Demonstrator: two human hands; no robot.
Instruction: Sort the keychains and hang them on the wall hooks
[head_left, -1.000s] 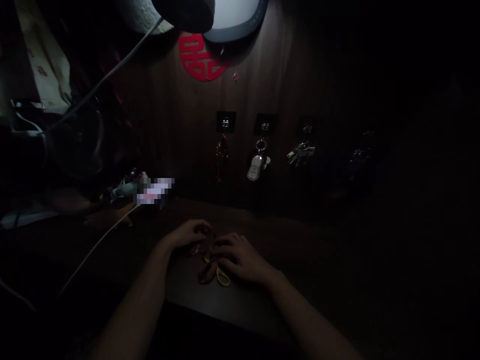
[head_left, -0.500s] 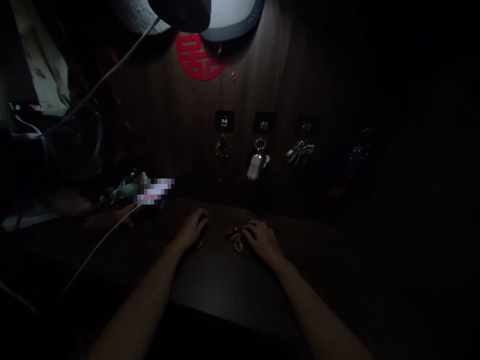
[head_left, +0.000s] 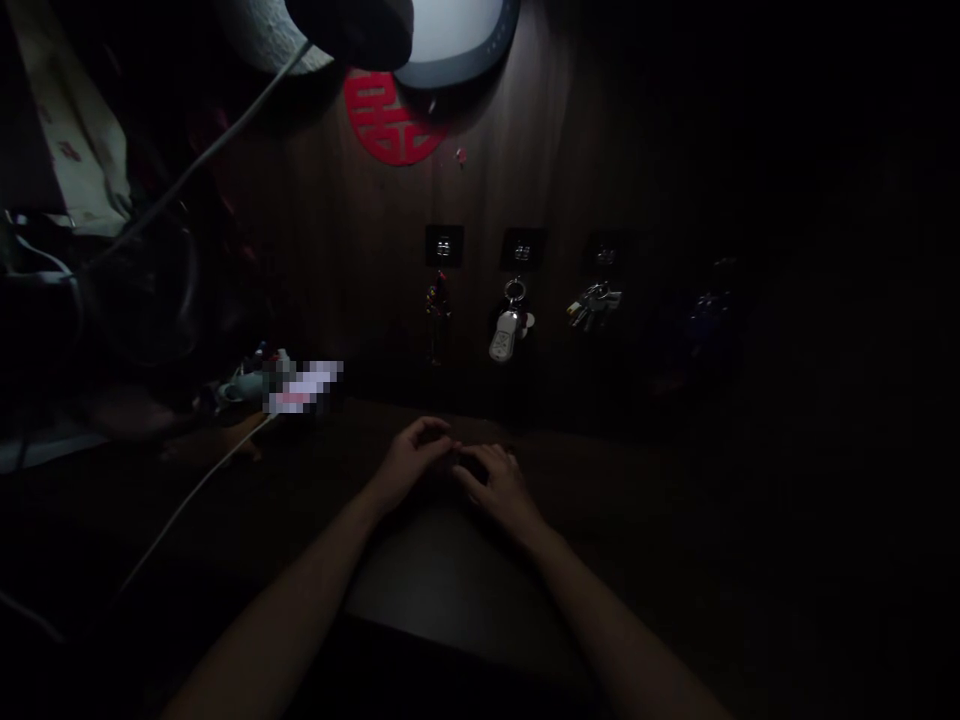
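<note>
Small dark things are lying on the desk in a dim room, too shadowed and covered to tell apart. The left hand and right hand are leaning in over them from either side, fingers curving and tips nearly meeting, though whether they are grasping anything I cannot tell. Beyond, keys and a fob are hanging on the wall below a red cutout, while a white cable is trailing down the left side

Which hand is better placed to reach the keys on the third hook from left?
Probably the right hand: the keys hang to its right, and the left hand is farther away.
</note>
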